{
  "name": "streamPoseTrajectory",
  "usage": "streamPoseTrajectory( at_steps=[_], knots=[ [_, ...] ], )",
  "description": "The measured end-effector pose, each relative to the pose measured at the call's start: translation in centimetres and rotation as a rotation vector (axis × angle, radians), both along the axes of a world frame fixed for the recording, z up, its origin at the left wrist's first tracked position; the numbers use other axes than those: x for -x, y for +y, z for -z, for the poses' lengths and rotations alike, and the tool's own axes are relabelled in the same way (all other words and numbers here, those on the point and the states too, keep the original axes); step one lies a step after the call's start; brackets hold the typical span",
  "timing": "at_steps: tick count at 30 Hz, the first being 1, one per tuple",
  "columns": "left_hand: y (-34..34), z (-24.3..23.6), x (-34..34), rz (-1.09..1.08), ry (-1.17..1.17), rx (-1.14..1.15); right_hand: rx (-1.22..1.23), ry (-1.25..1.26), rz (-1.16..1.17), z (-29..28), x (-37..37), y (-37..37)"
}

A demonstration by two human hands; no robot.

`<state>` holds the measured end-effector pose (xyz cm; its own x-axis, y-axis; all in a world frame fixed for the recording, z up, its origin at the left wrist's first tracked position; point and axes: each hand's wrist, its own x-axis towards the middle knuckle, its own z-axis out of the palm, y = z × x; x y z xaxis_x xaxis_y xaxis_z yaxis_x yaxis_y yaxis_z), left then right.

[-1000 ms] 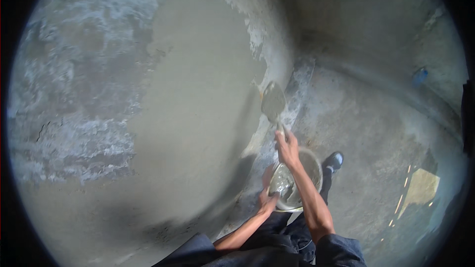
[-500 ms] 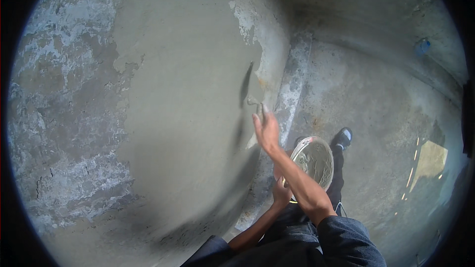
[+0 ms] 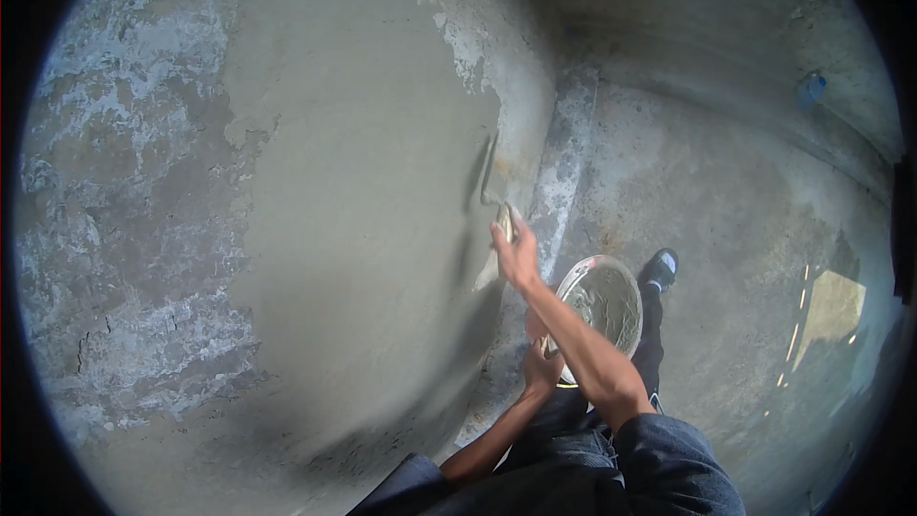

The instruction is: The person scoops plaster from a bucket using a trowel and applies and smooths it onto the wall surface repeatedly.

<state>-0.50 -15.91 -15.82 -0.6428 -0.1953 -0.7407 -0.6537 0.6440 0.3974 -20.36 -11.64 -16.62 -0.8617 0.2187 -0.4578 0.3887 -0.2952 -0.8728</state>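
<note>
My right hand (image 3: 519, 253) is closed around the handle of a trowel (image 3: 491, 167). The trowel's narrow blade, seen nearly edge-on, lies along the wall near the right border of a smooth patch of wet grey plaster (image 3: 353, 153). Below, my left hand (image 3: 542, 370) grips the near left side of a round bucket (image 3: 638, 311), its fingers partly hidden. Grey plaster mix (image 3: 609, 301) is inside the bucket and smears its inner wall. My right forearm crosses over part of the bucket.
Rough, flaking wall (image 3: 134, 229) lies left of the patch. The wall meets the concrete floor (image 3: 707, 182) along a pale strip (image 3: 564, 172). My shoe (image 3: 661, 268) stands beyond the bucket. A blue plastic item (image 3: 812, 88) lies far right, near a sunlit spot (image 3: 833, 309).
The trowel's handle and blade edge now show more plainly at the wall, the blade turned slightly rightward. The bucket has shifted slightly left and my left hand still holds it.
</note>
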Motion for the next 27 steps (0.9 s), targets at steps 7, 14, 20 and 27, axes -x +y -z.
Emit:
streamPoseTrajectory(
  at_steps=[7,14,20,27],
  knots=[
    [-1.8,2.6,-1.9,0.082,0.196,-0.030,-0.166,0.227,0.008,-2.0,0.3,-2.2],
    [-1.2,1.4,-1.3,0.169,0.099,0.043,0.118,0.089,-0.037,-2.6,-2.7,-0.7],
    [-0.4,2.6,-2.8,0.099,0.131,0.025,0.026,-0.029,0.035,2.1,-0.1,-0.9],
    [-4.2,8.6,-7.6,-0.005,0.134,-0.051,-0.208,0.044,-0.005,-1.7,-6.2,-7.9]
  ],
)
